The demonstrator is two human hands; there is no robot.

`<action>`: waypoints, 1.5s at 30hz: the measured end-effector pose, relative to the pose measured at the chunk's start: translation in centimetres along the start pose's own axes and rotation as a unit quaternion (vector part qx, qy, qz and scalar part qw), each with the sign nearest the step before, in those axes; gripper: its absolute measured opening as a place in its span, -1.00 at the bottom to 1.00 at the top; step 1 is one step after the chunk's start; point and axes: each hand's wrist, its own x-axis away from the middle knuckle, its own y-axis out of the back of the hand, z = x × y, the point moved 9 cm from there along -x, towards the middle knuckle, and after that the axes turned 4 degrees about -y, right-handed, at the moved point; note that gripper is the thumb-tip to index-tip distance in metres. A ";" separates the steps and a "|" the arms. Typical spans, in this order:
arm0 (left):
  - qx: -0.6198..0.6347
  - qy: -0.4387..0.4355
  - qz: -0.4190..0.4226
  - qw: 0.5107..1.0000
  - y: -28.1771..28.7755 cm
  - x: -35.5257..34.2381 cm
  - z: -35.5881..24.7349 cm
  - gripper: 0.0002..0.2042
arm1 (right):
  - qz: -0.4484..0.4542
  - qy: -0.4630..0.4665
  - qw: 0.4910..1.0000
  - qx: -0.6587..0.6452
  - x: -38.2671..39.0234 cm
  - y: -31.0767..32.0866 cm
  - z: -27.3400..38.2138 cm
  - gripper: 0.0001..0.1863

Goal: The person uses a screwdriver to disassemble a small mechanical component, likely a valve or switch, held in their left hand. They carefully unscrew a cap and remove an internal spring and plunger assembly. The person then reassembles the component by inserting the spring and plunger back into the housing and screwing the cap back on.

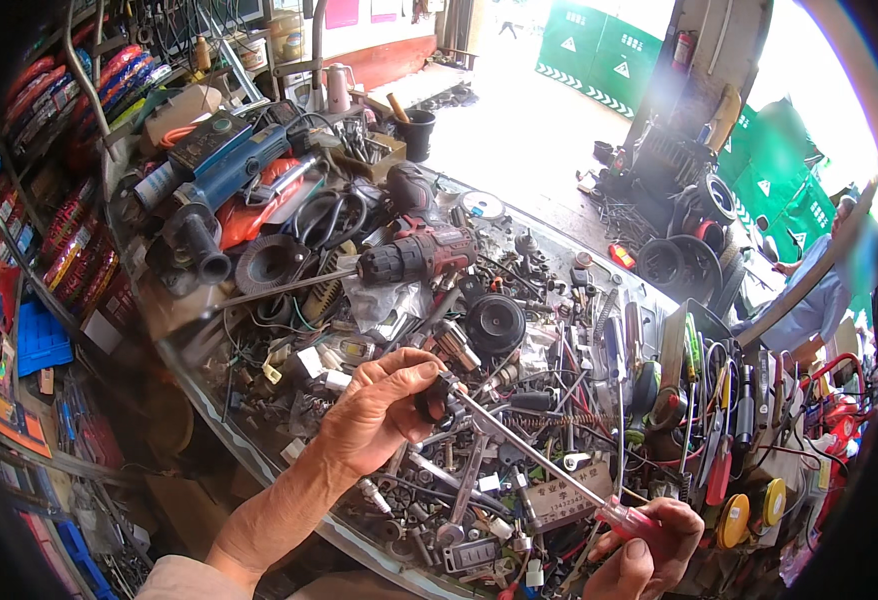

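Note:
My left hand [371,418] pinches a small black part [442,398] between thumb and fingers; its exact kind I cannot make out. Closed around the translucent red handle of a long screwdriver [531,450] is my right hand [656,556]. The metal shaft slants up to the left, and its tip meets the black part or lies right against it. Beneath both hands spreads a heap of loose hardware, with a combination wrench [467,482] and a round black disc-like part [496,323]. A lettered cardboard piece [571,495] lies under the shaft.
Beyond my left hand lie a red and black drill [419,254] with a long bit and a blue angle grinder [237,165]. Pliers and screwdrivers stand at the right, near yellow round tapes [734,520]. A person in a blue shirt [817,290] is at the far right.

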 end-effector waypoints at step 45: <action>0.022 0.007 0.010 1.000 0.0 0.1 0.0 -0.85 | -0.041 -0.046 0.998 0.029 0.5 1.7 -2.5 -0.68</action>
